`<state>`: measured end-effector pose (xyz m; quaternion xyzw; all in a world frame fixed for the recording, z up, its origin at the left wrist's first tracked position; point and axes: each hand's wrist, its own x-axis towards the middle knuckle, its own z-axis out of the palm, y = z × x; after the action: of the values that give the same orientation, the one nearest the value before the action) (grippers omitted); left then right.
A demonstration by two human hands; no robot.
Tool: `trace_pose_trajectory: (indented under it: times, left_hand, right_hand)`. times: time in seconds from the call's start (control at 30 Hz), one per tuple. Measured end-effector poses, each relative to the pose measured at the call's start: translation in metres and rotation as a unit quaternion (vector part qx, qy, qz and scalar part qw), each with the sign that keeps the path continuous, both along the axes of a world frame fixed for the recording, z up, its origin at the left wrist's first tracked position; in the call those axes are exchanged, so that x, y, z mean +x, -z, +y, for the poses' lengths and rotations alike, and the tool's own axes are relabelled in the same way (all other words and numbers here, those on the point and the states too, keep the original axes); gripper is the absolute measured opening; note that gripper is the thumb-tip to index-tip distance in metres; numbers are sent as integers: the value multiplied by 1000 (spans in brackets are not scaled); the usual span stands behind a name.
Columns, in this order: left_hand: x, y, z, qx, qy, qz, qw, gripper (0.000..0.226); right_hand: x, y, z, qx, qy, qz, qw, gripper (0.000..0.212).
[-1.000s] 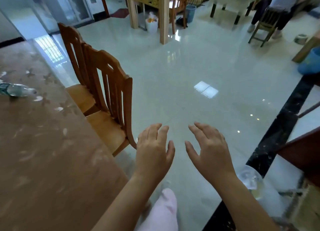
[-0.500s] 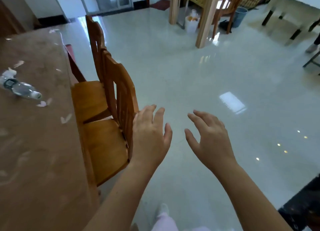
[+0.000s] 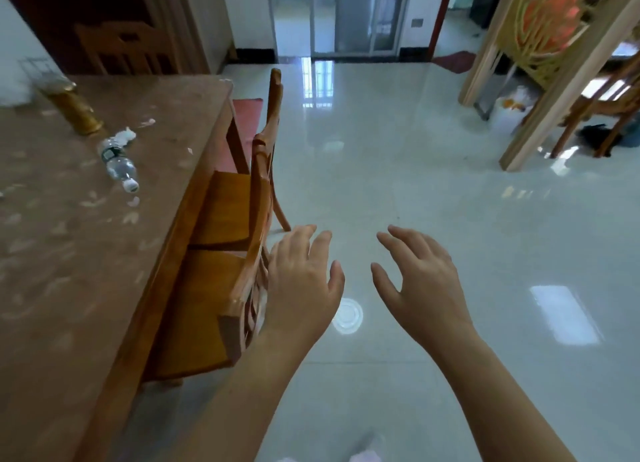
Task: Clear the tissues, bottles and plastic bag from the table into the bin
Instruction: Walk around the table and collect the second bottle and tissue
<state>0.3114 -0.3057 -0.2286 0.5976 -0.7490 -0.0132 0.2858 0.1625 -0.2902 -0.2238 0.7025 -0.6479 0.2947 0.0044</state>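
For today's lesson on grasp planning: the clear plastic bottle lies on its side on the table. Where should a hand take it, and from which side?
Take the clear bottle around its mid-body, just above the label, coming down from above. It lies flat on the table with its white cap pointing toward the near edge, so the round body is exposed on top. Both the left hand and right hand are open and empty.

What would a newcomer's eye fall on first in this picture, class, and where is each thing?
First, the two bare hands in the foreground, the left hand and right hand, open and empty above the glossy floor. Next, the clear plastic bottle lying on its side on the brown table at left, a crumpled tissue just behind it. Two wooden chairs are tucked against the table's edge.
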Motion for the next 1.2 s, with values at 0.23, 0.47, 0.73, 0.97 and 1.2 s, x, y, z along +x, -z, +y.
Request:
trace_pose_trajectory:
  times: [0.23,0.47,0.73,0.97,1.2]
  left_hand:
    - [-24,-13,-42,11,-59,-9,998,41]
    - [-21,-12,-110,23,-129,3,991,43]
    - [28,-19,-240,11,-195,6,981,37]
    - [75,-24,-325,76,-281,60,955,41]
    - [89,-12,-386,122,-365,74,920,43]
  right_hand:
    - [-24,-8,-65,-10,-70,-22,997,44]
    - [-19,-9,-151,-22,-137,-19,990,40]
    - [25,-22,-300,-34,-204,19,978,36]
    - [77,-35,-407,-31,-263,23,964,36]
    - [107,-27,-497,-11,-347,19,937,37]
